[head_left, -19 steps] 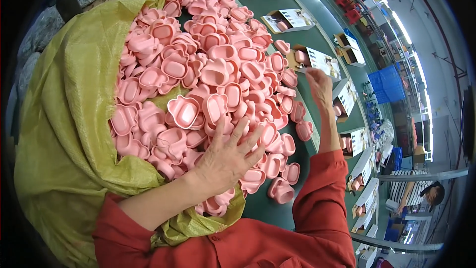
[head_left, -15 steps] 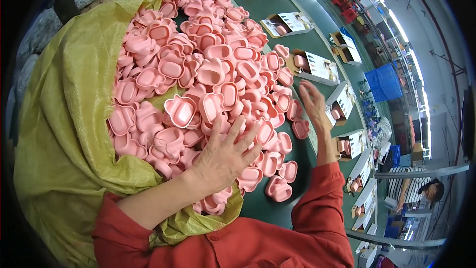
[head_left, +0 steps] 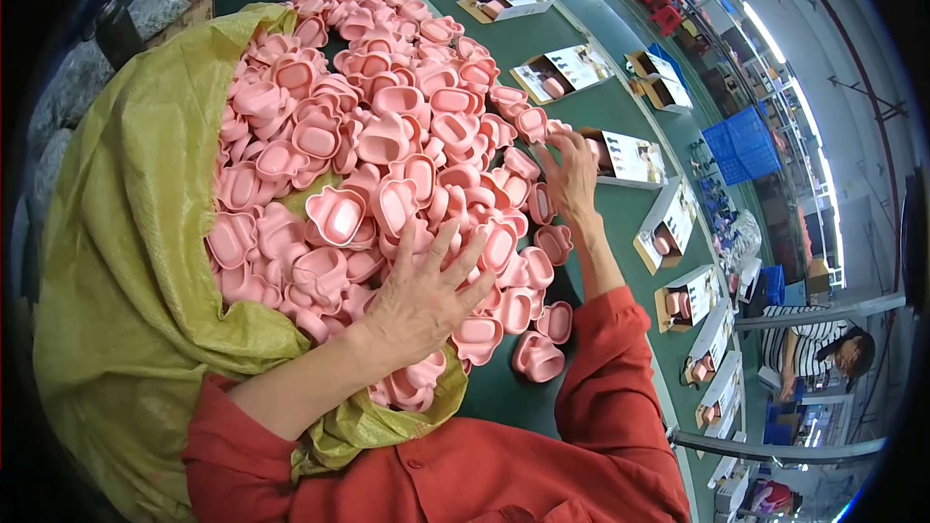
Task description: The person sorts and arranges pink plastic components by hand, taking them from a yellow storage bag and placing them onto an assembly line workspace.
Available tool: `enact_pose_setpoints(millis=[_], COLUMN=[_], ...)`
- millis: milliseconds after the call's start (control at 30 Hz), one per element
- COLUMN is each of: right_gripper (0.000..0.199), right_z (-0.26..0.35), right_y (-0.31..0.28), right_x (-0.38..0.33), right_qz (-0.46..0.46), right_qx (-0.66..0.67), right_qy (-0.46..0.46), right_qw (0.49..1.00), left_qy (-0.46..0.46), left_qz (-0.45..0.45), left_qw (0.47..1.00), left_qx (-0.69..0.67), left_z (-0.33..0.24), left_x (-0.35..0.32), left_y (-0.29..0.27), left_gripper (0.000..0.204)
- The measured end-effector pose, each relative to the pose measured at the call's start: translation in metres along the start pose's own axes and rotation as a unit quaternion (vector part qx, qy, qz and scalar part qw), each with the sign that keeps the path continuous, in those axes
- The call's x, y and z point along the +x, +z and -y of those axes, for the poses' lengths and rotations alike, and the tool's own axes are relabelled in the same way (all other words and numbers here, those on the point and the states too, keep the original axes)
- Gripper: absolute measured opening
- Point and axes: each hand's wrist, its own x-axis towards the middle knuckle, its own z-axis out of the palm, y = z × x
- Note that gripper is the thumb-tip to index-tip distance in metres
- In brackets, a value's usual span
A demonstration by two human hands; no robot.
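A large heap of pink, hollow cup-shaped pieces (head_left: 392, 140), some with small ear-like bumps, spills from a yellow-green woven sack (head_left: 126, 261) onto the green table. My left hand (head_left: 421, 286) rests on the near part of the heap, its fingers spread and gripping nothing. Over at the right edge of the heap, my right hand (head_left: 574, 174) has its fingers bent around a small pink piece (head_left: 558, 126), partly hidden by them. One ear-bumped cup with a pale rim (head_left: 337, 215) lies face up beyond my left hand.
Open white printed boxes (head_left: 625, 157), with pink pieces in them, line the green conveyor belt (head_left: 605, 102) on the right. A blue crate (head_left: 741, 147) stands beyond it. Farther right, a person in a striped shirt (head_left: 799, 341) is by a metal rail (head_left: 819, 310).
My right hand has moved left and away from me, from beside the boxes to the heap's edge, and its fingers have closed on a pink piece. My left hand stays on the heap.
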Motion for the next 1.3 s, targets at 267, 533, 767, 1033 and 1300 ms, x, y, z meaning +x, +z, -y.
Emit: enact_pose_setpoints(millis=[267,533,767,1033,1300], right_gripper=[0.016,0.015,0.019,0.011,0.021], right_z=[-0.004,-0.06,-0.056,-0.052,-0.107], right_y=[0.002,-0.089,-0.11,-0.082,-0.058], right_x=[0.013,-0.058,-0.086,-0.058,-0.021], right_qz=[0.022,0.06,0.074,0.052,-0.035], right_qx=[-0.033,-0.145,-0.125,-0.062,-0.248], right_qy=[-0.045,0.047,0.048,0.026,0.129], right_qw=[0.998,0.986,0.988,0.996,0.96], left_qy=[0.0,0.008,0.008,0.007,0.017], left_qz=[0.001,-0.013,-0.015,-0.007,-0.002], left_qw=[1.0,1.0,1.0,1.0,1.0], left_qx=[0.001,0.008,0.008,0.009,0.005], left_z=[0.002,0.001,0.001,0.001,0.002], left_x=[-0.003,-0.004,-0.005,-0.006,-0.002], left_y=[0.003,0.004,0.005,0.004,0.003], left_gripper=[0.045,0.046,0.046,0.047,0.047])
